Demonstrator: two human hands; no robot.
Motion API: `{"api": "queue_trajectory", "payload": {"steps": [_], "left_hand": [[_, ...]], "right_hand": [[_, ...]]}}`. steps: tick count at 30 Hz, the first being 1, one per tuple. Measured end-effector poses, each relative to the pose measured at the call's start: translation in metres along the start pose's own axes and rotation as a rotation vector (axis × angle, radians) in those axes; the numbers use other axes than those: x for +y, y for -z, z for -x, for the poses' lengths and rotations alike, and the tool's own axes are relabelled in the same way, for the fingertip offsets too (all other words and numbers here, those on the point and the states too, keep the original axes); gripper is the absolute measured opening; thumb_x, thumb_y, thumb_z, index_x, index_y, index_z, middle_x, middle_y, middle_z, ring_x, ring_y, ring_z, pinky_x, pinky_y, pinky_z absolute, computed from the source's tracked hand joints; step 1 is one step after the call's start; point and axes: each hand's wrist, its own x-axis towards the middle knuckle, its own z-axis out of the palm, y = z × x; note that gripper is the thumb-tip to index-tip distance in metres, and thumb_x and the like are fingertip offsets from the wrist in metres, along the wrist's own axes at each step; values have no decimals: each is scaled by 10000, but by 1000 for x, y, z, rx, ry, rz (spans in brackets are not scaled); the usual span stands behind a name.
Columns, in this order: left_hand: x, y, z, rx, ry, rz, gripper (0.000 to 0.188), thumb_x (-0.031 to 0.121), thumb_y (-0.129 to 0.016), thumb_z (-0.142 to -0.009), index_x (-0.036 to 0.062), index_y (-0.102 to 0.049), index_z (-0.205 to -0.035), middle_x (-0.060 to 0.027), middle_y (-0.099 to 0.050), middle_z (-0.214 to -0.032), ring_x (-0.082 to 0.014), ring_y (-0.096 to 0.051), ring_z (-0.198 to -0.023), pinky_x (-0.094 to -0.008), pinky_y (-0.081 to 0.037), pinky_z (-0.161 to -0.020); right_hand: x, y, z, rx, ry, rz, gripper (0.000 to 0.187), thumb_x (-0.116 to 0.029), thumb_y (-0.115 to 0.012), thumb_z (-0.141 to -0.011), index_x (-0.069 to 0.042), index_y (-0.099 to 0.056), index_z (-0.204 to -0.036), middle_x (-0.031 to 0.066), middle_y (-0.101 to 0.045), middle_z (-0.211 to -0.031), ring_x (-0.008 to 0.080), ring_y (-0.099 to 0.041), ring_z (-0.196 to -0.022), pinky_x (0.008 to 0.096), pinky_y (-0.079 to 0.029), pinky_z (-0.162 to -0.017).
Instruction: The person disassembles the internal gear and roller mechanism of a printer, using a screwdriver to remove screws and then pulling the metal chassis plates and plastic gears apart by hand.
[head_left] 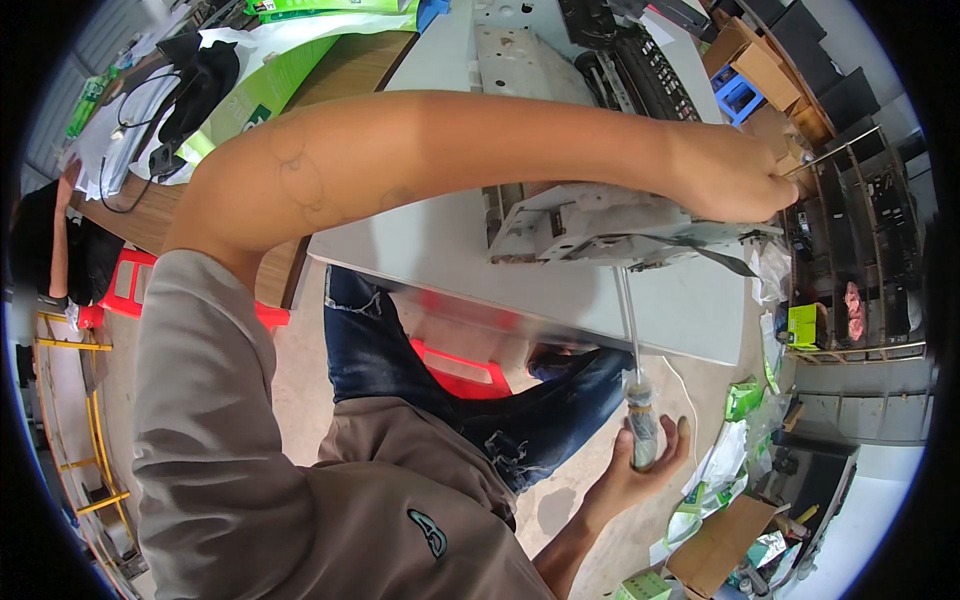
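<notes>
A long screwdriver point(641, 420) with a clear handle rests in my right hand point(625, 480), its thumb and fingers curled around the handle's end. Its thin metal shaft runs up to the near edge of a partly stripped printer point(600, 215), where the tip is hidden. Across the printer reaches my left arm. At the machine's right end my left hand point(735, 172) is closed, knuckles up; what its fingers grip is hidden. The printer has a grey metal frame, black rollers and gears point(640, 75), and a loose dark strip point(725, 262) hanging from its near side.
The printer stands on a white table point(400, 240) whose near edge is above my knees. A red stool point(460, 370) is below. Left lies a wooden desk point(350, 75) with papers and black cables; another person point(60, 240) sits beyond. Racks, boxes point(725, 545) and plastic bags line the right.
</notes>
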Motion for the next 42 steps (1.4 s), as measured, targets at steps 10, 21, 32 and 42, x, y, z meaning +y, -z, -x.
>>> {"api": "queue_trajectory", "payload": {"steps": [10,21,32,42], "left_hand": [[-2,-2,-6,4,39,43,600,489,-364,-998,5,-694,-1126,-183,-699,-1050,-334,-644,-1022,-405,-468,-949],[-6,1,-7,-44,40,34,587,478,-355,-1007,43,-705,-1189,-194,-645,-1258,-326,-582,-1188,-393,-410,-1043],[-5,0,-4,-18,-24,-2,607,537,-379,-1000,45,-706,-1140,-169,-679,-1106,-272,-614,-1055,-400,-450,-933],[20,23,6,150,-114,-127,433,342,-412,-1054,-11,-653,-1127,-132,-681,-1102,-217,-624,-1037,-320,-464,-924]], "right_hand": [[15,-4,9,-85,-26,-31,399,-90,-752,-855,-32,-570,-1205,125,-596,-1083,201,-586,-962,318,-489,-835],[2,-7,18,-204,-387,-372,446,-360,-563,-1016,-42,-501,-1323,96,-589,-996,101,-509,-516,198,-323,-360],[4,-20,19,180,-180,-584,459,-194,-755,-880,-9,-517,-1225,143,-609,-1093,213,-637,-871,323,-521,-811],[30,-8,26,14,-94,-461,330,52,-749,-809,-37,-561,-1065,116,-543,-1152,221,-527,-1100,335,-415,-983]]}}
